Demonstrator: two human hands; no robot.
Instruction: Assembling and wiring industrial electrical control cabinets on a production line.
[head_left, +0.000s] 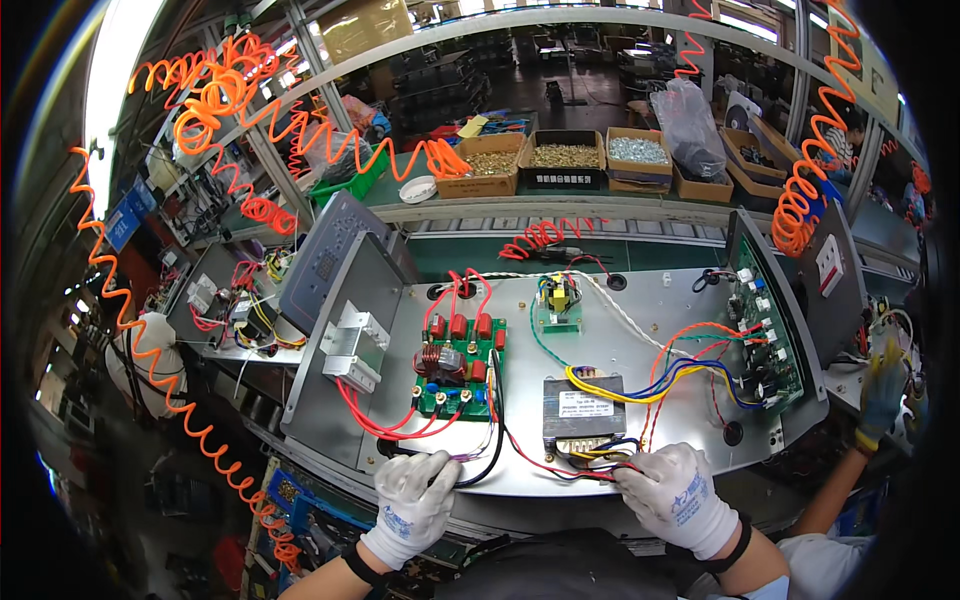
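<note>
L hand (415,497), gloved, is at the metal chassis's (690,310) front edge near its front L corner, fingers curled tog. round a black cable (502,425), prob. w/ thin purple wires (468,457) too, tho the grip's partly hidden. R hand (678,497), also gloved, is at same edge R of ctr, thumb & fingers pinching red/black wires (575,472) just in front of the transformer (584,402); green PCB (447,365) w/ red parts sits toward chassis's L edge.
</note>
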